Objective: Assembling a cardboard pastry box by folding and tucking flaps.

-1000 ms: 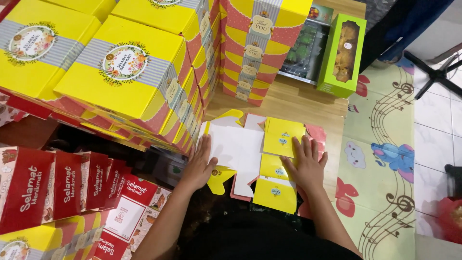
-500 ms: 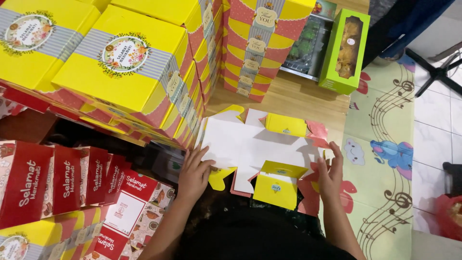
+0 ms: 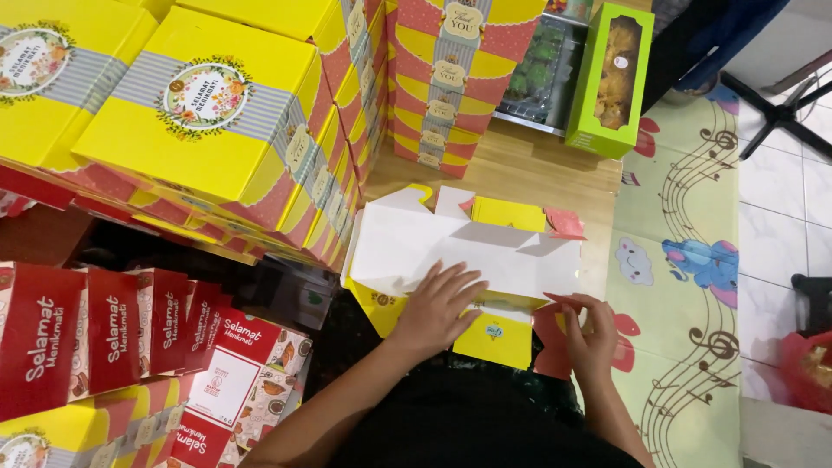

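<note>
Our left hand (image 3: 440,305) presses flat, fingers spread, on the unfolded white box blank (image 3: 451,247), long axis running 9-to-3 on the wooden floor (image 3: 520,173), while our right hand (image 3: 589,334) pinches its pink flap (image 3: 555,334) at the 4 o'clock corner.

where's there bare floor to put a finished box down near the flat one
Free: the wood floor between the unfolded box, the pink-and-yellow stack and the green window box; also the play mat beside the right hand. Crowded: yellow boxes and red boxes beside the left hand.
</note>
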